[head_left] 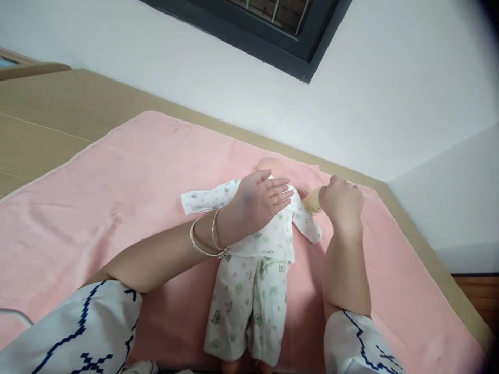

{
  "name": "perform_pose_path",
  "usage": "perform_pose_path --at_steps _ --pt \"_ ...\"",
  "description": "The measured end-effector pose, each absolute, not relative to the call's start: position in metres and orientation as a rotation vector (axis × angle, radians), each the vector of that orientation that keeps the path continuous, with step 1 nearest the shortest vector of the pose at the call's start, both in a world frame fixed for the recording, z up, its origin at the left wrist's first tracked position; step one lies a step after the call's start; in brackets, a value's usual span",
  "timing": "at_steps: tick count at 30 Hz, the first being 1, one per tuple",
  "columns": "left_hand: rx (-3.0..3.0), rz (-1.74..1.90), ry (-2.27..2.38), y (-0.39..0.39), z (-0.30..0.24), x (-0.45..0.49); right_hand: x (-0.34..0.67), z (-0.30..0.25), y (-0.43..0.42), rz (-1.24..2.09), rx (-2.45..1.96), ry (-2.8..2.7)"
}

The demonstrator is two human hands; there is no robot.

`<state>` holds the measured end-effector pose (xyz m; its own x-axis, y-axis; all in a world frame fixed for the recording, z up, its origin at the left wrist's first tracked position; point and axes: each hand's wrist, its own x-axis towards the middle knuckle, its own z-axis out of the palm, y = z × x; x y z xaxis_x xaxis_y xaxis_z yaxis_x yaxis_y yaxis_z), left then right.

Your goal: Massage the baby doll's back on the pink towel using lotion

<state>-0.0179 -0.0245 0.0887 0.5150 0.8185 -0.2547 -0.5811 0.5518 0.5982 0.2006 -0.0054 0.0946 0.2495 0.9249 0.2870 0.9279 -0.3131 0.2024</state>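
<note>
A baby doll (275, 234) in white printed pyjamas lies on its back on a pink mat (163, 171). My left hand (255, 202) is over the doll's chest, palm up and fingers stretched out, with nothing in it. It hides part of the doll's head (270, 166) and chest. To the right of the doll, my right hand (341, 202) is closed in a fist around a pale yellow, rounded, bottle-like object (312, 201). One end of it sticks out to the left, above the doll's sleeve; the fingers cover the rest.
The mat covers a tan table or bed top (50, 109) against a white wall (390, 93). A dark window frame (268, 47) sits above. A white cord (17, 314) lies at the lower left.
</note>
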Motion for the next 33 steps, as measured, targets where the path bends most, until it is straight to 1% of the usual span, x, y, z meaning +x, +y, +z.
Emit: perform_pose_path --at_steps 4,10,15,21,25,29,33 --pt "0.541 0.894 0.537 -0.032 0.103 -0.034 0.193 0.1 -0.003 -0.471 -2.549 -1.781" --pt "0.548 0.906 0.485 -0.043 0.117 -0.045 0.192 0.097 -0.009 -0.437 -2.542 -1.936" --pt "0.543 0.897 0.483 -0.05 0.119 -0.046 0.201 0.086 -0.017 -0.337 -2.59 -1.949" --pt "0.523 0.868 0.496 -0.053 0.119 -0.043 0.193 0.082 -0.033 -0.441 -2.609 -2.016" --pt "0.545 0.875 0.538 -0.051 0.114 -0.041 0.178 0.093 -0.048 -0.295 -2.517 -2.148" --pt "0.566 0.879 0.559 -0.051 0.112 -0.04 0.181 0.101 -0.047 -0.27 -2.426 -2.004" --pt "0.547 0.871 0.582 -0.053 0.114 -0.038 0.19 0.092 -0.029 -0.202 -2.447 -1.94"
